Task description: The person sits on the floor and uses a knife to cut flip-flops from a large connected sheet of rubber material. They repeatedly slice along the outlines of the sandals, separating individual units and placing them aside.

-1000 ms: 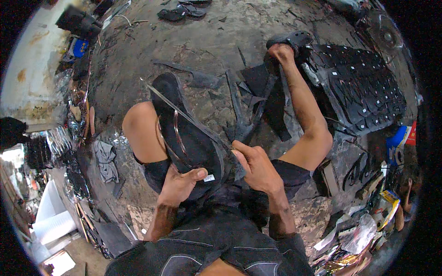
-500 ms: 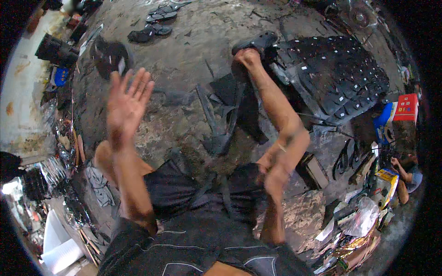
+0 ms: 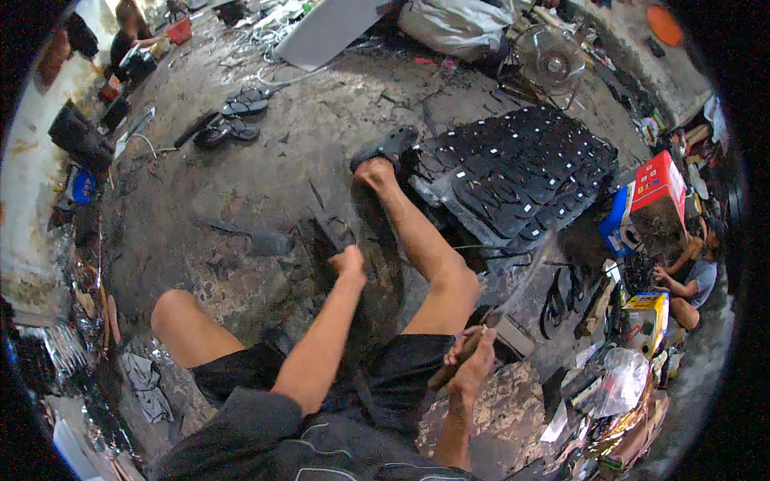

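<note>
Left hand (image 3: 350,261) has dropped to black pieces (image 3: 330,230), pinch not discernible; right hand (image 3: 473,362), clenched round a brown-handled tool (image 3: 443,377), should stay clear of the knee (image 3: 459,287).

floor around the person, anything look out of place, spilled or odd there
Mainly the lower right: crumpled clear plastic lies loosely heaped with shiny packaging scraps, messy compared with the closely packed black sandals. At left, a grey cloth lies bunched up on the floor. No spill is apparent.
</note>
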`<state>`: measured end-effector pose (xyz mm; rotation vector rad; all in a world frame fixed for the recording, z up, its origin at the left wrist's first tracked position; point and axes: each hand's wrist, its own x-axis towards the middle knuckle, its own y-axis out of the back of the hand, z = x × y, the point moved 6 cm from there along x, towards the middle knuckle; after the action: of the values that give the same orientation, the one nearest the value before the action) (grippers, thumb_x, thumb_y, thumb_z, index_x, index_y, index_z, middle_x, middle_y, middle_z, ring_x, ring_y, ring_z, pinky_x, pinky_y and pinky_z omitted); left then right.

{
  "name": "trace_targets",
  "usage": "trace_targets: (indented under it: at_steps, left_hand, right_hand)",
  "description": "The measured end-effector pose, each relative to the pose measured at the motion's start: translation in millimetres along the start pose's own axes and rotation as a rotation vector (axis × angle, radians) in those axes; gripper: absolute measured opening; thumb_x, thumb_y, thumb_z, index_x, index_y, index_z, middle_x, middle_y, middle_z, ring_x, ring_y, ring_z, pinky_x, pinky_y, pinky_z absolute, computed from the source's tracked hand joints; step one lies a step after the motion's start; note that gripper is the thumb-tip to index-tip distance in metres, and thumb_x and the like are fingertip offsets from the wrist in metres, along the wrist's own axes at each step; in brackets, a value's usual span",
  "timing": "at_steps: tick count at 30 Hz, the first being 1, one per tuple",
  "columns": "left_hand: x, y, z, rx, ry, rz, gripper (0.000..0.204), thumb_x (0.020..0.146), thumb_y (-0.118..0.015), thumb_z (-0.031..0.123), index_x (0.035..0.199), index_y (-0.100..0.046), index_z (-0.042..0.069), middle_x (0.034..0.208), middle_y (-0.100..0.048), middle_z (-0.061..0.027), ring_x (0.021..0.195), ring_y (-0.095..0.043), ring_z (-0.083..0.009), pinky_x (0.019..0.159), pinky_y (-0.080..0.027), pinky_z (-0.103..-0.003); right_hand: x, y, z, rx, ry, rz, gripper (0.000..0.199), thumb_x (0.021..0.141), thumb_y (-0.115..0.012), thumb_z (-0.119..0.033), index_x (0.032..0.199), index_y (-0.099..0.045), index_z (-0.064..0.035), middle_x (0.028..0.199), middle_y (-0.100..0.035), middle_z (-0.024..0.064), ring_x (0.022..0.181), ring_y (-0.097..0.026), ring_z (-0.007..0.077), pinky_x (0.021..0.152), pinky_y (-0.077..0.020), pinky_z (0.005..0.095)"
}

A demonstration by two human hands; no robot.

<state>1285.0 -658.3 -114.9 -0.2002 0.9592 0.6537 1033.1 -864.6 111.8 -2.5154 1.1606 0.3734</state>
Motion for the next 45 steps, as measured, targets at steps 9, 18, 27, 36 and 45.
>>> trace_targets:
  at_steps: [9,18,27,36,45]
  left_hand:
    - [-211.4,171.8,151.9,-0.136,-0.322,-0.862,0.030,0.084,-0.075,0.005,0.109,-0.062,-0.004,0.096,-0.070,-0.0162,0.080,-0.072,-0.0273,0.070,-0.064,-0.042]
    - [-244.4,273.0,171.5,-0.009,-0.644,-0.443,0.045,0.091,-0.076,0.036,0.112,-0.059,0.001,0.098,-0.068,-0.0046,0.093,-0.068,-0.0162,0.082,-0.055,-0.032]
    - [-215.5,292.5,147.5,0.097,-0.506,-0.252,0.064,0.096,-0.068,0.041,0.143,-0.046,0.003,0.136,-0.054,-0.0088,0.120,-0.053,-0.0182,0.105,-0.041,-0.036]
    - [-229.5,276.0,154.3,-0.093,-0.401,-0.292,0.042,0.094,-0.072,0.031,0.122,-0.056,0.004,0.109,-0.065,-0.0044,0.098,-0.064,-0.0124,0.085,-0.055,-0.030]
    - [-223.2,284.8,144.7,0.185,-0.578,-0.455,0.068,0.088,-0.077,0.031,0.139,-0.048,-0.003,0.124,-0.062,-0.0110,0.111,-0.062,-0.0195,0.096,-0.051,-0.033]
  right_hand:
    - [-11.0,-118.3,30.2,0.049,-0.071,-0.398,0.035,0.109,-0.040,-0.040,0.106,-0.053,-0.0079,0.069,-0.047,0.0022,0.053,-0.043,0.0121,0.049,-0.0391,0.0290]
    - [-113.2,-163.3,-4.3,-0.491,0.232,-0.892,0.022,0.106,-0.048,-0.025,0.112,-0.057,-0.0054,0.066,-0.051,0.0037,0.054,-0.047,0.0144,0.052,-0.0385,0.0305]
    - [-150.4,-110.8,34.1,-0.885,0.091,-1.121,0.016,0.099,-0.059,-0.020,0.105,-0.054,-0.0060,0.074,-0.062,0.0225,0.065,-0.060,0.0469,0.055,-0.0444,0.0500]
    - [-96.0,-221.0,67.5,-0.816,0.583,-0.912,0.029,0.096,-0.063,-0.036,0.104,-0.057,-0.0085,0.077,-0.065,0.0195,0.068,-0.063,0.0444,0.057,-0.0478,0.0502]
    - [13.4,-330.0,9.2,-0.473,0.313,-0.735,0.033,0.105,-0.051,-0.032,0.104,-0.064,-0.0019,0.080,-0.061,0.0070,0.061,-0.057,0.0151,0.058,-0.0443,0.0312]
